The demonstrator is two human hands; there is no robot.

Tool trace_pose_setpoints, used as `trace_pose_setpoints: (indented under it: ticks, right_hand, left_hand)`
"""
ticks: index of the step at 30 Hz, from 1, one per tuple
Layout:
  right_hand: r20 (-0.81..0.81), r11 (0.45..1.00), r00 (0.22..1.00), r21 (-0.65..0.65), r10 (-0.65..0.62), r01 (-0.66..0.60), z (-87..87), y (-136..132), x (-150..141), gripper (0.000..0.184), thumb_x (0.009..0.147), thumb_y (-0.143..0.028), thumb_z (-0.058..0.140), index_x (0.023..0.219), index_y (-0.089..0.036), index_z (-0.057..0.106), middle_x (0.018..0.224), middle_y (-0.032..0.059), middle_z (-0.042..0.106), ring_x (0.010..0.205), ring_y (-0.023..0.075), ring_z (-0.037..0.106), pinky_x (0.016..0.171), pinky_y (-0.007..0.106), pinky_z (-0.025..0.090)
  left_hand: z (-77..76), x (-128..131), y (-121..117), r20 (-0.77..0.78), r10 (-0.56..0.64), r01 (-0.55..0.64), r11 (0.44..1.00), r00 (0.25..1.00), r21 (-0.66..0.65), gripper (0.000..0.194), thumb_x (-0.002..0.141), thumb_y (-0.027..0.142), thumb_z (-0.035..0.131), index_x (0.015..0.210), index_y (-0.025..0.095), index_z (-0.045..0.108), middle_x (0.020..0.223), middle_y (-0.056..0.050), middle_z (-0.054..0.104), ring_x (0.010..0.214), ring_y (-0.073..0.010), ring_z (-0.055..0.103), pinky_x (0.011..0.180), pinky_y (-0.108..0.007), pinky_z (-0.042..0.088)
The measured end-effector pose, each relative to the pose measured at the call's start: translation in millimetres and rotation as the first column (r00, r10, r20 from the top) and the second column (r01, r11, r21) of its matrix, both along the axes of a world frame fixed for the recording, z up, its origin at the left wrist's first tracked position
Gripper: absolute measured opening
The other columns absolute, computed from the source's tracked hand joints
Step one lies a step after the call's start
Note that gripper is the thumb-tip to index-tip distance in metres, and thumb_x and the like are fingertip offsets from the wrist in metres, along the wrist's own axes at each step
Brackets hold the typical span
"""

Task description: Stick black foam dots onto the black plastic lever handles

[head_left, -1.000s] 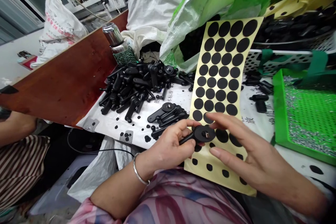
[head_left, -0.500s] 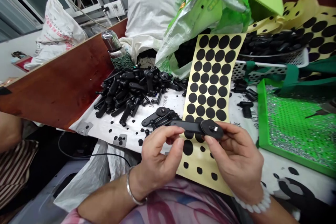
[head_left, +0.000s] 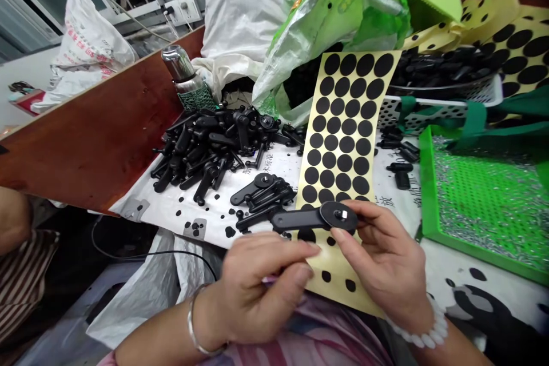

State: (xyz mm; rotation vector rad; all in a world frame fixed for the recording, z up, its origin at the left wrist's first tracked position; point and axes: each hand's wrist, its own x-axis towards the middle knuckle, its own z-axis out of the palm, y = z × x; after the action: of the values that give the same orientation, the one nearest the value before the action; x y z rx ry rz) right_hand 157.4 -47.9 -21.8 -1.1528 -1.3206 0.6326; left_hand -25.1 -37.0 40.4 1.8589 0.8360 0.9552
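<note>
My right hand (head_left: pixel 381 257) pinches the round end of a black plastic lever part (head_left: pixel 317 218), which has a small metal piece at its centre. The lever's handle points left, level above my lap. My left hand (head_left: pixel 261 286) hovers just below the handle, fingers curled with thumb and forefinger near each other, and nothing shows in them. Under both hands lies a yellow backing sheet of black round stickers (head_left: pixel 343 131), its lower rows mostly peeled.
A heap of black lever parts (head_left: pixel 210 143) lies on the white sacking, a smaller bunch (head_left: pixel 261 191) nearer me. A green tray of small metal pieces (head_left: pixel 484 200) sits at right. A white basket of black parts (head_left: pixel 441 88), more sticker sheets (head_left: pixel 510 40), a steel flask (head_left: pixel 184 77), bags, another person's arm (head_left: pixel 12 223).
My left hand let go of the lever's handle and dropped lower toward my lap. My right hand took over the lever at its round end.
</note>
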Motion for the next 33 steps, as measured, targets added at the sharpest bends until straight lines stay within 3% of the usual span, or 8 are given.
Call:
trace_pose_setpoints:
  ticks: [3, 5, 7, 9, 14, 18, 26, 33]
  right_hand:
    - [0.089, 0.975, 0.972, 0.033, 0.218, -0.222, 2.1, -0.2, 9.2, 0.032, 0.083, -0.017, 0.063, 0.113, -0.025, 0.055, 0.104, 0.0061, 0.061, 0.095, 0.0197, 0.062, 0.081, 0.030, 0.055]
    - [0.135, 0.956, 0.950, 0.046, 0.283, -0.291, 2.1, -1.2, 10.9, 0.036, 0.084, -0.016, 0.062, 0.117, -0.026, 0.054, 0.109, 0.0071, 0.060, 0.102, 0.0218, 0.060, 0.085, 0.033, 0.054]
    - [0.124, 0.959, 0.952, 0.015, 0.278, -0.282, 1.6, -3.0, 9.5, 0.040, 0.085, -0.016, 0.060, 0.123, -0.026, 0.053, 0.114, 0.0085, 0.060, 0.103, 0.0226, 0.060, 0.086, 0.035, 0.054]
    - [0.065, 0.973, 0.971, -0.038, 0.231, -0.229, 1.4, -5.4, 6.8, 0.038, 0.087, -0.018, 0.059, 0.124, -0.025, 0.053, 0.112, 0.0083, 0.063, 0.096, 0.0208, 0.063, 0.083, 0.034, 0.055]
    - [0.124, 0.997, 0.990, -0.012, -0.068, 0.070, 4.0, -8.6, 3.9, 0.015, 0.086, -0.019, 0.063, 0.099, -0.025, 0.064, 0.100, 0.0019, 0.064, 0.088, 0.0157, 0.062, 0.081, 0.027, 0.052]
    - [0.310, 0.981, 0.935, 0.144, -0.170, 0.131, 6.4, -7.4, 5.9, 0.011, 0.085, -0.014, 0.063, 0.093, -0.021, 0.063, 0.089, 0.0020, 0.064, 0.081, 0.0146, 0.061, 0.074, 0.026, 0.050]
    - [0.546, 0.942, 0.785, 0.308, -0.292, 0.135, 2.6, -6.8, 3.8, 0.007, 0.086, -0.012, 0.062, 0.091, -0.015, 0.061, 0.082, 0.0051, 0.063, 0.074, 0.0162, 0.061, 0.069, 0.029, 0.048]
    - [0.381, 0.962, 0.897, 0.234, -0.224, 0.141, 7.9, -3.2, 1.6, 0.010, 0.086, -0.010, 0.058, 0.085, -0.020, 0.056, 0.078, 0.0010, 0.060, 0.070, 0.0145, 0.058, 0.066, 0.028, 0.047]
  left_hand:
    - [7.1, -8.2, 6.6, -0.060, 0.083, -0.076, 0.991, 0.995, 0.111, 0.048, 0.079, 0.017, 0.065, 0.127, 0.020, 0.057, 0.104, -0.009, 0.070, 0.095, -0.0204, 0.063, 0.089, -0.034, 0.047]
    - [0.3, -5.8, 14.1, -0.070, -0.061, 0.046, 0.980, 0.996, -0.195, 0.053, 0.083, 0.024, 0.061, 0.134, 0.018, 0.050, 0.103, -0.011, 0.069, 0.091, -0.0204, 0.064, 0.081, -0.034, 0.051]
    - [-11.2, 0.5, 20.2, 0.044, -0.141, 0.144, 0.860, 0.989, -0.489, 0.052, 0.087, 0.028, 0.055, 0.136, 0.013, 0.046, 0.095, -0.011, 0.068, 0.081, -0.0185, 0.064, 0.066, -0.029, 0.053]
    - [-21.7, 7.2, 23.0, 0.136, -0.086, 0.150, 0.793, 0.987, -0.591, 0.053, 0.086, 0.029, 0.055, 0.136, 0.011, 0.045, 0.093, -0.012, 0.067, 0.080, -0.0180, 0.063, 0.060, -0.025, 0.051]
    - [-29.8, 13.5, 19.6, -0.012, -0.045, 0.036, 0.909, 0.999, -0.415, 0.049, 0.087, 0.029, 0.056, 0.134, 0.016, 0.047, 0.089, -0.007, 0.066, 0.071, -0.0126, 0.058, 0.061, -0.022, 0.048]
    - [-31.3, 12.7, 16.4, -0.151, -0.021, -0.002, 0.988, 0.988, -0.154, 0.048, 0.087, 0.027, 0.055, 0.134, 0.015, 0.047, 0.094, -0.006, 0.067, 0.078, -0.0140, 0.061, 0.074, -0.026, 0.051]
    - [-41.6, 17.2, 14.3, -0.180, 0.016, -0.022, 0.999, 0.984, -0.032, 0.049, 0.087, 0.019, 0.052, 0.134, 0.009, 0.046, 0.110, -0.010, 0.066, 0.094, -0.0167, 0.064, 0.085, -0.028, 0.051]
    - [-36.6, 20.9, 15.4, -0.194, 0.051, -0.048, 0.999, 0.980, 0.021, 0.048, 0.085, 0.018, 0.051, 0.132, 0.008, 0.048, 0.106, -0.010, 0.068, 0.091, -0.0169, 0.065, 0.083, -0.027, 0.051]
